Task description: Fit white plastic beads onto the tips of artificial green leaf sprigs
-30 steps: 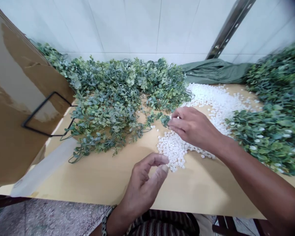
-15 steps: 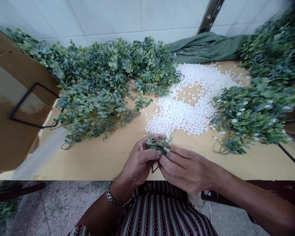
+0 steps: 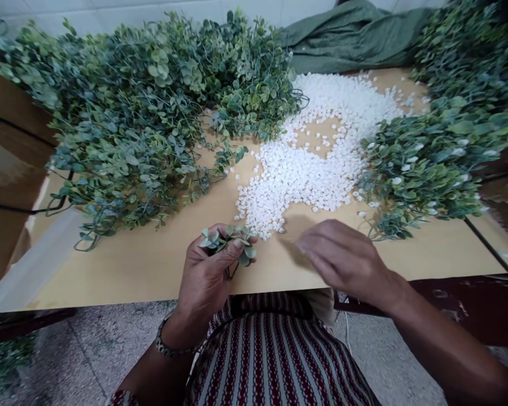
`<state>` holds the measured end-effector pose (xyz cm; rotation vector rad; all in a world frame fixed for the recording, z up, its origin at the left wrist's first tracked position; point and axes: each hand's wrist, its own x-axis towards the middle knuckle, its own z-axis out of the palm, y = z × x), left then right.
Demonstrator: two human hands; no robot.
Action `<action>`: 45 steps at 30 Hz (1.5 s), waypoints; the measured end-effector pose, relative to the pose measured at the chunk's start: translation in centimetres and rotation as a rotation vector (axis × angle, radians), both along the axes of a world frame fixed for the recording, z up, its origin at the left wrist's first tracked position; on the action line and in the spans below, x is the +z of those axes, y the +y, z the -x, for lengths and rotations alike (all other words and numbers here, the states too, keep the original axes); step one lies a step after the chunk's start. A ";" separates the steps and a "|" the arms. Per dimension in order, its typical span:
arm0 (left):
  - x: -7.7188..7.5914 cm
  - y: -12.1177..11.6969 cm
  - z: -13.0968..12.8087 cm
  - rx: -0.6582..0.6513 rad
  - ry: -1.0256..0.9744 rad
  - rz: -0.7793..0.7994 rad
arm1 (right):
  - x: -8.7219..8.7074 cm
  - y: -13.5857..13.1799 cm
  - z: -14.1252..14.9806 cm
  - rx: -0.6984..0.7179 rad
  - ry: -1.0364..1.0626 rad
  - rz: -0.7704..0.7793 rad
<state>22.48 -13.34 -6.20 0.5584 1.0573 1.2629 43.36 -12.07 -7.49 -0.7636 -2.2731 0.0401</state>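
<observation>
My left hand is closed on a small sprig of artificial greenery, its thumb pressed over the leaves, above the front edge of the table. My right hand is apart from the sprig, a little above the tabletop to the right. Motion smears its fingers, which look curled, and whether they hold anything is hidden. Between and beyond the hands, small white bead-like pieces lie in a spread pile.
Leafy artificial greenery is heaped at the back left, beside a cardboard box. Another bunch, dotted with white pieces, lies at the right. Green cloth runs along the back of the wooden table.
My right hand has let go of the sprig and moved right. My left hand, still holding the sprig, has shifted left. The view has tipped down.
</observation>
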 end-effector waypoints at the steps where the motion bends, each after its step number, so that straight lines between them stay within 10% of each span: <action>1: 0.0 0.0 0.1 0.000 0.002 -0.004 | -0.3 0.5 -0.2 -0.056 -0.022 0.049; 27: -0.4 0.5 -1.1 -0.068 -0.010 0.040 | -2.7 1.8 1.5 -0.203 -0.299 -0.121; 37: -0.5 0.5 -2.6 -0.134 -0.025 0.029 | -1.3 0.7 1.1 -0.216 0.580 0.890; 45: -0.5 0.5 -4.0 -0.165 0.009 0.005 | -1.8 0.1 2.0 -0.186 0.827 0.998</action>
